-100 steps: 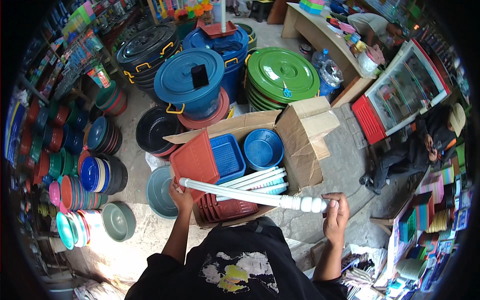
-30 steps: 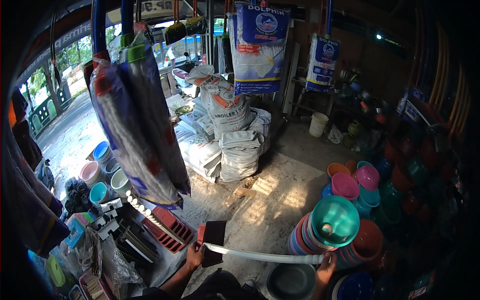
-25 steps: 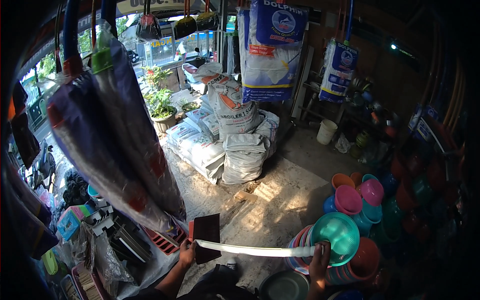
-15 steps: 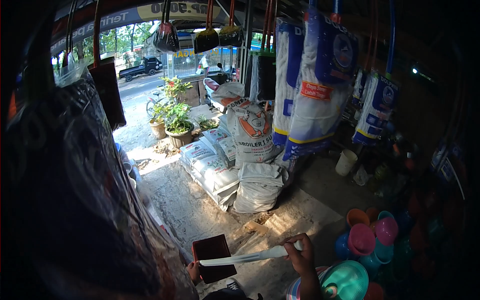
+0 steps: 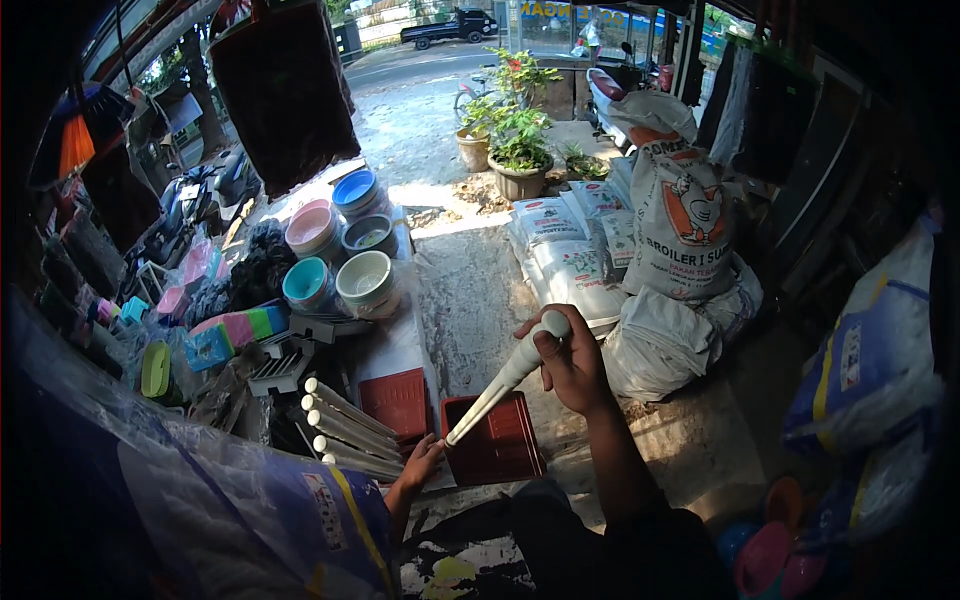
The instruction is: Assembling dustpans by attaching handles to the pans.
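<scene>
"Quick one: right hand (image 5: pixel 575 368)?"

"Mine's grasping. Fingers wrapped round the thick, knobbed upper end of the white pole (image 5: pixel 502 380), knob poking out above them."

"Left hand (image 5: pixel 424 462)?"

"Also grasping: fingers on the red pan (image 5: pixel 505 440) at its left edge, right by the pole's lower end. Can't tell if they pinch the pole too."

"So where's the pole?"

"Between my two hands, slanting, low end at the pan's left side, high end up and to the right. Pan's in front of me, hollow side showing."

"Stuff around it?"

"A second red tray (image 5: pixel 397 402) just left of the pan, and a row of loose white poles (image 5: pixel 352 432) near my left hand. Beyond those, stacked basins, incl. a blue basin (image 5: pixel 356 189) and a cream basin (image 5: pixel 365 277)."

"Right side?"

"An upright printed sack (image 5: pixel 690 225) among others past my right hand; wrapped mop packs (image 5: pixel 862 345) at far right."

"Far end?"

"Potted plant (image 5: pixel 520 160) by the road, dark truck (image 5: pixel 450 30) on it. Next frame."
</scene>
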`<move>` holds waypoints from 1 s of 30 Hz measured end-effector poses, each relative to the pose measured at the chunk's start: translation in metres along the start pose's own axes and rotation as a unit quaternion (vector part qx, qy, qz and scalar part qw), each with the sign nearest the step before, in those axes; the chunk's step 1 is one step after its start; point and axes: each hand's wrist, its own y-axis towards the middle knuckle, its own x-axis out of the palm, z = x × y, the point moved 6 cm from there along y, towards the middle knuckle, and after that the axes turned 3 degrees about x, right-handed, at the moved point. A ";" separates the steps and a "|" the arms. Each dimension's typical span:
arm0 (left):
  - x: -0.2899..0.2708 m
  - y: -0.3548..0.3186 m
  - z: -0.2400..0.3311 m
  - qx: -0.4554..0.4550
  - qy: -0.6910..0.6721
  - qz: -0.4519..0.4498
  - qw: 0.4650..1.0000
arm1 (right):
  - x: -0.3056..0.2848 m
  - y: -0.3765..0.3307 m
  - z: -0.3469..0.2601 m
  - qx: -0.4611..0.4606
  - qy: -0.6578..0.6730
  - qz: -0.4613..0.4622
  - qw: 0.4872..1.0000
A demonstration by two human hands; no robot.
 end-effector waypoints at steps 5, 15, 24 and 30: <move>-0.007 -0.051 0.115 0.288 0.047 0.118 0.949 | 0.083 0.106 0.058 -0.066 -0.046 -0.184 0.980; -0.043 -0.166 0.225 0.302 0.359 0.629 0.620 | 0.240 0.179 0.145 0.102 0.075 -0.527 0.840; -0.071 -0.151 0.199 0.032 0.353 0.740 0.571 | 0.347 0.172 0.239 0.145 0.097 -0.710 0.682; -0.080 -0.144 0.178 -0.014 0.341 0.746 0.572 | 0.383 0.159 0.284 0.149 0.129 -0.728 0.656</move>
